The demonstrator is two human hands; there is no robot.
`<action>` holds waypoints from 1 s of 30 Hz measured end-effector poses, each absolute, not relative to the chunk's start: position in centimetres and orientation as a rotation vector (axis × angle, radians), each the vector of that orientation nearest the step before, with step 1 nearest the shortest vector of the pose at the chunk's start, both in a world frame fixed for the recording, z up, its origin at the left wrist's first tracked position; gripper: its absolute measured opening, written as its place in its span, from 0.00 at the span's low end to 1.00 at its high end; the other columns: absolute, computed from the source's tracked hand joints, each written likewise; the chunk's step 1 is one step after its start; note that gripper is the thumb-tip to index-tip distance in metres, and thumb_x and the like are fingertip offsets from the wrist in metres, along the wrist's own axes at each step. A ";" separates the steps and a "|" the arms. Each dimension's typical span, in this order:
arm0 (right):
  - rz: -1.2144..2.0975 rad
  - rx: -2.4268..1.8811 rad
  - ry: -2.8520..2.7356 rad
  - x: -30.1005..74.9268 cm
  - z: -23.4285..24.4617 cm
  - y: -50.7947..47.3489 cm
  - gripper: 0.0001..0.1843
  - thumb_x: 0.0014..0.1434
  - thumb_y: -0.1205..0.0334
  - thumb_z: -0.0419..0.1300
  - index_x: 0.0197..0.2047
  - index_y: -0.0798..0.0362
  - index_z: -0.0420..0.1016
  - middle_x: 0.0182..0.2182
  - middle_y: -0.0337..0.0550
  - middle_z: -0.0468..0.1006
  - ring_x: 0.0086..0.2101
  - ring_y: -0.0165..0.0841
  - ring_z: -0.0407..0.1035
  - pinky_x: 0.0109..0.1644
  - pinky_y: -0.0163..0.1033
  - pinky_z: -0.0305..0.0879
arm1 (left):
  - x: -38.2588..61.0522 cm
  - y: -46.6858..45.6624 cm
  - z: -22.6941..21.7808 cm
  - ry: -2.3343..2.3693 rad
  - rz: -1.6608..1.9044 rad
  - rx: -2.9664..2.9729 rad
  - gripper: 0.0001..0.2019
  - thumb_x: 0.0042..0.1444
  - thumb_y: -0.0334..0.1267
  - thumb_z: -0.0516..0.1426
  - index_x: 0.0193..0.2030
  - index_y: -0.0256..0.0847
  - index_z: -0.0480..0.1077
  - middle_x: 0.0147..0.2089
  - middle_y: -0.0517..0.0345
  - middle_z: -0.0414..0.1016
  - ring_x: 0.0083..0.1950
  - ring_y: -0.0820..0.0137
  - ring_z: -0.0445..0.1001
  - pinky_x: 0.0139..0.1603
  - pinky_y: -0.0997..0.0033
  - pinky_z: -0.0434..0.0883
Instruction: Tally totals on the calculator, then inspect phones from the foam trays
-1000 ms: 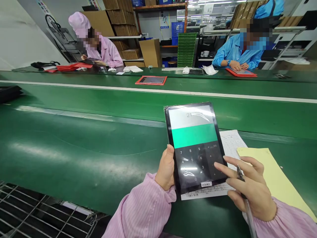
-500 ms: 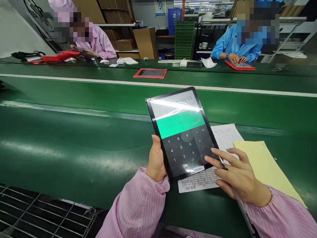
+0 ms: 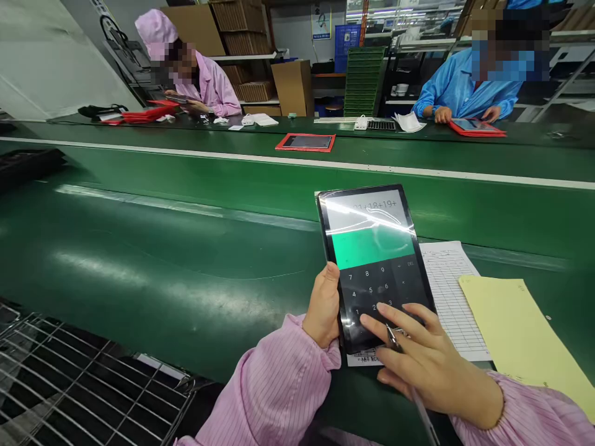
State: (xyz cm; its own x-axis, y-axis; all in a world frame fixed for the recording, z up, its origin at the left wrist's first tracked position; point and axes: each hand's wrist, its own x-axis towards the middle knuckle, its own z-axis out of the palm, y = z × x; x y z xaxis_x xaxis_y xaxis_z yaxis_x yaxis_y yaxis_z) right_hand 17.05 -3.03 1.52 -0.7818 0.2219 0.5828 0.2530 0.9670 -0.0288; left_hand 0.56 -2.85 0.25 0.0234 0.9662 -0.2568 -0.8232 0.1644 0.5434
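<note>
The tablet (image 3: 374, 248) is tilted up over the near right of the green counter (image 3: 186, 260), keypad facing me. My left hand (image 3: 325, 306) clasps its left edge in a firm grip. My right hand (image 3: 432, 365) has its grip closed on a pen (image 3: 395, 339), forefinger on the keys. A printed form (image 3: 453, 297) lies beneath, with a yellow sheet (image 3: 515, 328) to its right.

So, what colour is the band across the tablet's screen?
The band is bright green; head view.

Green bench (image 3: 162, 266) carries a form (image 3: 453, 297) (printed) and yellow sheet (image 3: 515, 328).
</note>
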 end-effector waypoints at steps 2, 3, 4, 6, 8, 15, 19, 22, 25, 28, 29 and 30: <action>-0.055 -0.357 -2.536 16.9 1.4 -3.0 0.15 0.70 0.60 0.45 0.33 0.51 0.67 0.48 0.41 0.76 0.52 0.39 0.65 0.53 0.47 0.51 | 0.9 -2.9 0.2 0.725 1.414 0.297 0.34 0.33 0.65 0.64 0.35 0.33 0.72 0.34 0.46 0.78 0.43 0.51 0.76 0.47 0.53 0.70; -0.046 -0.371 -2.545 16.9 1.4 -2.9 0.16 0.70 0.60 0.45 0.33 0.51 0.67 0.48 0.41 0.76 0.52 0.39 0.65 0.54 0.48 0.51 | 1.0 -2.9 0.1 0.760 1.422 0.312 0.34 0.33 0.65 0.63 0.35 0.33 0.72 0.32 0.46 0.77 0.42 0.51 0.76 0.45 0.54 0.71; -0.035 -0.386 -2.537 16.9 1.5 -2.9 0.16 0.70 0.60 0.45 0.33 0.52 0.67 0.48 0.41 0.76 0.52 0.39 0.65 0.54 0.48 0.51 | 1.1 -3.0 0.0 0.782 1.430 0.327 0.33 0.34 0.65 0.63 0.34 0.33 0.72 0.31 0.48 0.77 0.40 0.53 0.76 0.44 0.55 0.71; -0.030 -0.415 -2.478 17.2 1.7 -2.7 0.15 0.70 0.60 0.46 0.33 0.52 0.66 0.47 0.43 0.77 0.51 0.40 0.65 0.53 0.48 0.52 | 1.1 -3.1 -0.1 0.808 1.447 0.343 0.32 0.35 0.64 0.63 0.34 0.34 0.72 0.29 0.51 0.76 0.38 0.55 0.76 0.42 0.56 0.72; -0.048 -0.453 -2.397 17.5 1.9 -2.6 0.13 0.69 0.62 0.48 0.32 0.53 0.66 0.45 0.46 0.78 0.50 0.41 0.66 0.51 0.48 0.53 | 1.1 -3.1 -0.2 0.812 1.453 0.343 0.31 0.35 0.64 0.63 0.33 0.35 0.72 0.29 0.51 0.76 0.37 0.55 0.76 0.42 0.56 0.72; -0.085 -0.497 -2.417 17.6 2.1 -2.2 0.13 0.69 0.62 0.47 0.33 0.52 0.66 0.44 0.45 0.78 0.49 0.43 0.67 0.49 0.49 0.54 | 1.0 -3.1 0.2 0.748 1.414 0.320 0.29 0.32 0.63 0.65 0.28 0.36 0.70 0.33 0.46 0.78 0.45 0.48 0.75 0.46 0.51 0.71; -0.119 -0.494 -2.330 18.7 2.7 -1.7 0.12 0.68 0.64 0.47 0.32 0.52 0.64 0.40 0.47 0.80 0.47 0.42 0.69 0.46 0.48 0.56 | 0.6 -3.1 0.6 0.717 1.350 0.303 0.34 0.30 0.64 0.65 0.34 0.34 0.72 0.38 0.42 0.78 0.46 0.46 0.75 0.46 0.49 0.71; -0.127 -0.455 -2.259 20.2 2.9 -1.4 0.12 0.66 0.66 0.47 0.32 0.51 0.64 0.35 0.46 0.81 0.43 0.41 0.70 0.43 0.47 0.57 | 0.0 -3.0 0.6 0.729 1.379 0.300 0.37 0.32 0.66 0.63 0.39 0.32 0.73 0.37 0.41 0.78 0.47 0.46 0.75 0.47 0.49 0.72; -0.116 -0.417 -2.273 21.0 2.6 -1.2 0.14 0.67 0.61 0.46 0.32 0.51 0.67 0.34 0.45 0.81 0.44 0.41 0.71 0.44 0.48 0.58 | -0.5 -2.9 0.7 0.745 1.447 0.276 0.37 0.32 0.66 0.63 0.39 0.32 0.74 0.35 0.42 0.79 0.47 0.46 0.75 0.48 0.50 0.72; -0.130 -0.397 -2.319 21.0 2.5 -1.1 0.15 0.68 0.60 0.46 0.32 0.52 0.67 0.36 0.47 0.80 0.46 0.41 0.71 0.44 0.47 0.59 | -0.8 -2.9 0.8 0.741 1.476 0.229 0.38 0.33 0.66 0.62 0.43 0.34 0.74 0.40 0.44 0.79 0.48 0.48 0.74 0.48 0.51 0.72; -0.142 -0.378 -2.360 20.9 2.6 -1.0 0.14 0.69 0.61 0.46 0.32 0.52 0.67 0.37 0.47 0.80 0.46 0.41 0.71 0.43 0.46 0.60 | -0.9 -2.9 0.9 0.730 1.470 0.218 0.39 0.33 0.67 0.62 0.45 0.35 0.73 0.42 0.44 0.79 0.48 0.48 0.74 0.48 0.52 0.72; -0.153 -0.363 -2.399 20.8 2.8 -0.9 0.14 0.69 0.62 0.46 0.33 0.53 0.66 0.37 0.47 0.80 0.46 0.41 0.71 0.42 0.45 0.60 | -1.0 -2.9 0.9 0.717 1.461 0.211 0.40 0.34 0.67 0.61 0.46 0.35 0.73 0.43 0.45 0.78 0.49 0.48 0.74 0.48 0.52 0.73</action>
